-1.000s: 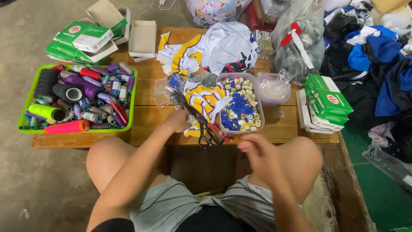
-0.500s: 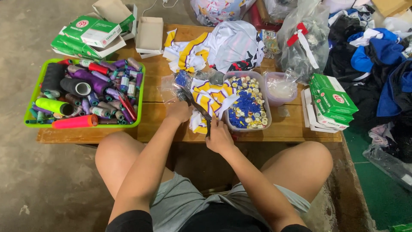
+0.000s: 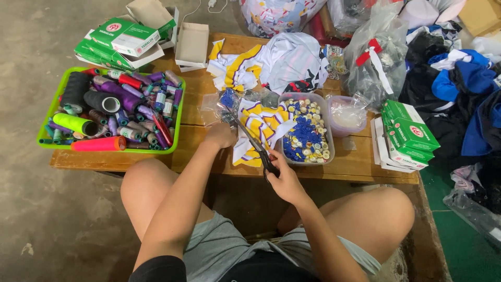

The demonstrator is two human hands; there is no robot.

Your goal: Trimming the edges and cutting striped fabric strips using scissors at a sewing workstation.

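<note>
Your right hand [image 3: 284, 180] grips the scissors [image 3: 255, 146] by the handles, blades aimed up-left over the wooden table [image 3: 360, 167]. Your left hand [image 3: 220, 134] pinches a small clear bag [image 3: 222, 107] w/ blue bits at the blade tips. Looks like the cutting step; next you'd likely need the blades lined up on the bag edge, bag held taut. Counts: 1 scissors, 1 green tray of thread spools [image 3: 44, 138], 2 clear tubs, nearer one full of buttons [image 3: 305, 138]; spools too many to count.
</note>
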